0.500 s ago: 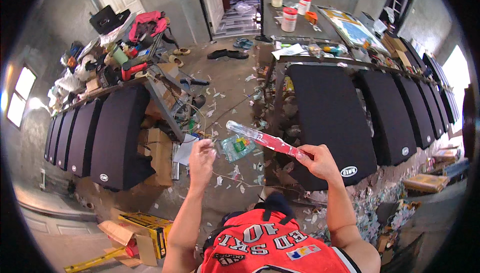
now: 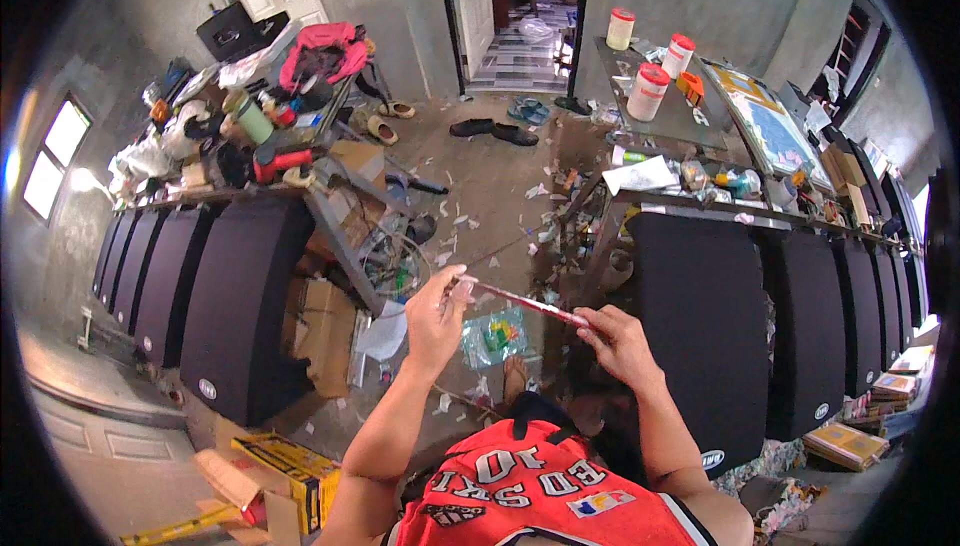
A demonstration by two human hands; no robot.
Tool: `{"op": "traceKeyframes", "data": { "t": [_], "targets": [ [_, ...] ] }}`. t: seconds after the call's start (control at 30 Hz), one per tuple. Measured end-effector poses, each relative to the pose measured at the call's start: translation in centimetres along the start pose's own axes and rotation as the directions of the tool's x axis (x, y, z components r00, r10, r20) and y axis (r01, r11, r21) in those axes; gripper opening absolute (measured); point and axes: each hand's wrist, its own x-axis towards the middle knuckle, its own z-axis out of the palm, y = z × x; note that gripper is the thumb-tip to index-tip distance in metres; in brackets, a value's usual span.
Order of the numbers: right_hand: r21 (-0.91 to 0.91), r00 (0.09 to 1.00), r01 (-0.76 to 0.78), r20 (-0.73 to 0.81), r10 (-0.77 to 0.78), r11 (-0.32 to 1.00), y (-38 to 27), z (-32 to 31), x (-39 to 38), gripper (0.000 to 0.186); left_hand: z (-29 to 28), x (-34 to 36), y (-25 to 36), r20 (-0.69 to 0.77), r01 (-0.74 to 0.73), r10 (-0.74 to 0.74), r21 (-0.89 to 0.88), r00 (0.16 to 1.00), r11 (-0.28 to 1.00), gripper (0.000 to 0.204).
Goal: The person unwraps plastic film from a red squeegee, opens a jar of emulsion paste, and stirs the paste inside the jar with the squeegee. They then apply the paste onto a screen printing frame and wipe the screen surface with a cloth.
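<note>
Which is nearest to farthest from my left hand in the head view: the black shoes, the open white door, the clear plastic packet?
1. Clear plastic packet: right of your left hand, lower down.
2. Black shoes: farther ahead.
3. Open white door: ahead, beyond the shoes.

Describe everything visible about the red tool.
The red tool looks long, slim and straight, dark red with pale marks; its material is unclear. It shows nearly edge-on, sloping down toward the right of the picture. The right hand's grip holds its right end; the left hand's grip is at the other end, though whether it pinches it is hard to tell. The tool is in the air, above the littered floor.
</note>
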Motion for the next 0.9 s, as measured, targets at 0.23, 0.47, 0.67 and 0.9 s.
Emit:
{"op": "traceKeyframes", "data": {
  "t": [0.23,0.47,0.67,0.9],
  "targets": [
    [-0.187,0.995,0.095,0.033,-0.09,0.978,6.4,-2.3,9.6,0.032,0.5,9.2,-4.6,0.357,-0.506,0.375,0.428,0.856,0.748,0.029],
    [-0.164,0.985,0.139,0.123,-0.12,0.977,9.9,-2.6,18.7,0.027,0.0,14.7,-7.8,0.497,-0.433,0.196,0.422,0.846,0.796,0.029],
    [-0.195,0.977,0.144,0.187,-0.107,0.97,12.8,-1.5,26.1,0.029,0.0,21.1,-11.4,0.553,-0.285,-0.034,0.48,0.832,0.829,0.027],
    [-0.091,0.993,0.049,0.11,-0.039,0.995,15.8,0.7,39.2,0.026,0.5,35.6,-18.7,0.181,-0.153,0.126,0.144,0.975,0.978,0.024]
  ]
}}
